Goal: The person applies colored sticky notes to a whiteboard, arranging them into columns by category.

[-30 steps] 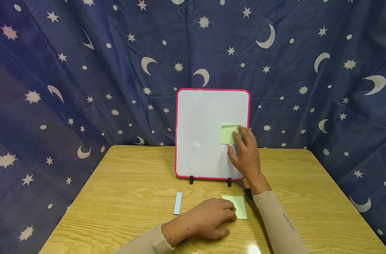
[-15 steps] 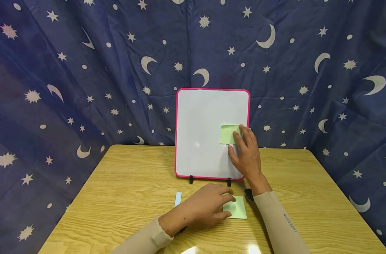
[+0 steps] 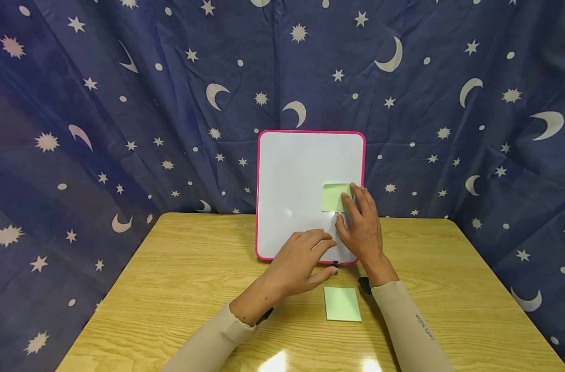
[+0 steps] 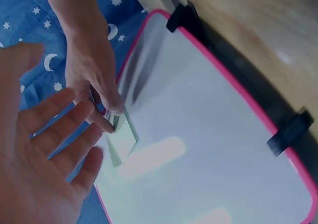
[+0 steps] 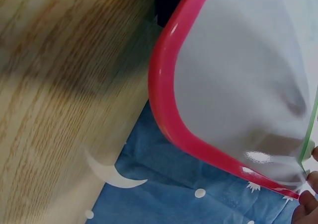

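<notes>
A green sticky note is against the right part of a white board with a pink frame. The fingers and thumb of my right hand hold it at its right side and lower corner. In the left wrist view, part of the sticky note stands out from the board. My left hand is in front of the board's lower edge, fingers apart and holding nothing. In the left wrist view its palm shows beside the right hand. Only fingertips show in the right wrist view.
A green sticky-note pad lies on the wooden table below the board. Black feet support the board. Behind hangs a blue curtain with moons and stars. My left arm covers where the blue strip lay.
My left hand has lifted off the green pad and moved up towards the board, uncovering the pad. Its arm now hides the blue strip. My right hand has stayed at the sticky note.
</notes>
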The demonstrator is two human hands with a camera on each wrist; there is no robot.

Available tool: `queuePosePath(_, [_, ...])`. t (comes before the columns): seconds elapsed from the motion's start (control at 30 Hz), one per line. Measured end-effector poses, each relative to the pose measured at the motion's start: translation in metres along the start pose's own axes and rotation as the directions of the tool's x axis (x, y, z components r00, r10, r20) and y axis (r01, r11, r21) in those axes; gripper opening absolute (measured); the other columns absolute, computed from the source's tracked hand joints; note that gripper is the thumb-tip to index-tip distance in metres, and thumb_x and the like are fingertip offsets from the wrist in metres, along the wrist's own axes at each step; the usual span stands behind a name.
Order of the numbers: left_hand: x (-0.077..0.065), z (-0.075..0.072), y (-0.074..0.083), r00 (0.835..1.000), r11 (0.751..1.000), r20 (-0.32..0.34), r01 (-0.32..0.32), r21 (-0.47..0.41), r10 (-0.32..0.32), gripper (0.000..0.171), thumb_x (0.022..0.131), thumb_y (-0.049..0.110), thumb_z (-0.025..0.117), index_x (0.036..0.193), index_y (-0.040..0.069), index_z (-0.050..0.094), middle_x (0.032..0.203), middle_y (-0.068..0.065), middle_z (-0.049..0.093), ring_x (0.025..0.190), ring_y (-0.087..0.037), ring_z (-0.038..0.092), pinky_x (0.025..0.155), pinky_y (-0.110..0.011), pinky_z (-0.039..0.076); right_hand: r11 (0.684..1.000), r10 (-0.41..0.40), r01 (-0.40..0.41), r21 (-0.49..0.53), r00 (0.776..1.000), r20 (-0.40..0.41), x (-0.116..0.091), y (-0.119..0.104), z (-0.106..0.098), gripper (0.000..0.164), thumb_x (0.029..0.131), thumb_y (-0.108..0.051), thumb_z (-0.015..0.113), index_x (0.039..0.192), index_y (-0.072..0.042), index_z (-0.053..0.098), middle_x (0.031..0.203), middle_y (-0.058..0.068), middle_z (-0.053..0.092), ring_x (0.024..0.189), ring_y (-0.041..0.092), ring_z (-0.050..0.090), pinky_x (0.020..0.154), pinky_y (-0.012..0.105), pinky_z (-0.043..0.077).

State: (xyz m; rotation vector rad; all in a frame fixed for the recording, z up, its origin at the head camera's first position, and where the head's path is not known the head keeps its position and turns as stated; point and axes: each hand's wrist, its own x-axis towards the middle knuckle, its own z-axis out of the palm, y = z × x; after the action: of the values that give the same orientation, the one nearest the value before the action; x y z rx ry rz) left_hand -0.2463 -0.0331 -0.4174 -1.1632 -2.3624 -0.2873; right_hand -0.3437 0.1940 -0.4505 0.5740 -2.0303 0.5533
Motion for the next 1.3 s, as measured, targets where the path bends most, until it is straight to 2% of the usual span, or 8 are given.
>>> queuePosePath(0.23, [0.018,-0.001,-0.012,0.995,0.999,-0.097,0.018,0.046,-0.014,0.059,0.103,0.053,0.063,0.145,0.012,0.061,0.146,-0.003,0.061,0.145,-0.021,0.049,0.111,-0.044,0.044,1.000,-0.008,0.008,0.004,1.000,-0.004,0.001,-0.001,-0.001,0.053,0.090,-0.015,0.072,0.140,0.003,0.064,0.159,0.023,0.049,0.149,0.046,0.040,0.126,0.054,0.029])
queuePosePath(0.33, [0.028,0.000,-0.017,0.993,0.996,-0.116,0.027,0.087,-0.017,0.062,0.103,0.055,0.061,0.148,0.012,0.059,0.149,-0.004,0.060,0.148,-0.023,0.046,0.114,-0.045,0.042,1.000,-0.008,0.009,0.005,1.000,-0.007,0.001,-0.001,-0.001,0.053,0.090,-0.014,0.072,0.139,0.003,0.064,0.158,0.024,0.049,0.149,0.046,0.040,0.127,0.053,0.029])
queuePosePath(0.5, [0.043,0.002,-0.023,0.993,0.982,-0.114,0.046,0.185,-0.025,0.068,0.105,0.058,0.054,0.156,0.014,0.053,0.158,-0.003,0.054,0.155,-0.025,0.039,0.118,-0.048,0.038,1.000,-0.020,0.020,0.016,1.000,-0.017,0.002,0.000,-0.001,0.052,0.090,-0.013,0.070,0.138,0.005,0.064,0.157,0.025,0.049,0.148,0.049,0.040,0.127,0.054,0.028])
queuePosePath(0.6, [0.051,0.005,-0.026,0.993,0.976,-0.115,0.053,0.213,-0.029,0.070,0.106,0.059,0.051,0.160,0.015,0.050,0.161,-0.003,0.051,0.156,-0.025,0.037,0.118,-0.048,0.037,0.999,-0.031,0.031,0.022,0.999,-0.015,0.002,0.000,-0.001,0.052,0.090,-0.013,0.070,0.139,0.005,0.064,0.157,0.026,0.049,0.147,0.050,0.040,0.127,0.055,0.028])
queuePosePath(0.83, [0.071,0.012,-0.030,0.992,0.970,-0.121,0.060,0.235,-0.032,0.069,0.108,0.056,0.047,0.162,0.013,0.046,0.164,-0.003,0.048,0.157,-0.027,0.036,0.121,-0.049,0.035,0.998,-0.061,0.061,0.008,0.998,-0.023,0.004,0.000,0.001,0.056,0.089,-0.012,0.069,0.143,-0.002,0.062,0.156,0.028,0.048,0.146,0.052,0.040,0.125,0.059,0.030])
queuePosePath(1.07, [0.088,0.021,-0.033,0.993,0.965,-0.103,0.076,0.252,-0.051,0.068,0.109,0.055,0.042,0.164,0.014,0.042,0.165,-0.002,0.046,0.158,-0.026,0.033,0.122,-0.050,0.034,0.994,-0.106,0.106,-0.005,0.994,-0.029,0.004,0.001,0.002,0.059,0.093,-0.015,0.073,0.147,0.004,0.058,0.156,0.031,0.048,0.145,0.052,0.042,0.121,0.066,0.031])
queuePosePath(1.2, [0.096,0.025,-0.035,0.993,0.965,-0.098,0.092,0.244,-0.070,0.069,0.110,0.053,0.042,0.166,0.013,0.038,0.165,-0.002,0.046,0.158,-0.026,0.034,0.122,-0.050,0.034,0.995,-0.095,0.095,0.005,0.995,-0.021,0.004,0.000,0.002,0.064,0.092,-0.015,0.078,0.150,0.002,0.057,0.158,0.027,0.047,0.147,0.048,0.041,0.123,0.063,0.029])
queuePosePath(1.3, [0.100,0.028,-0.036,0.993,0.969,-0.087,0.102,0.224,-0.084,0.070,0.111,0.053,0.039,0.167,0.012,0.034,0.166,-0.002,0.045,0.158,-0.026,0.034,0.123,-0.050,0.032,0.997,-0.074,0.074,0.020,0.997,-0.008,0.003,0.000,0.002,0.067,0.093,-0.018,0.077,0.152,0.001,0.055,0.161,0.024,0.045,0.149,0.047,0.040,0.125,0.061,0.027])
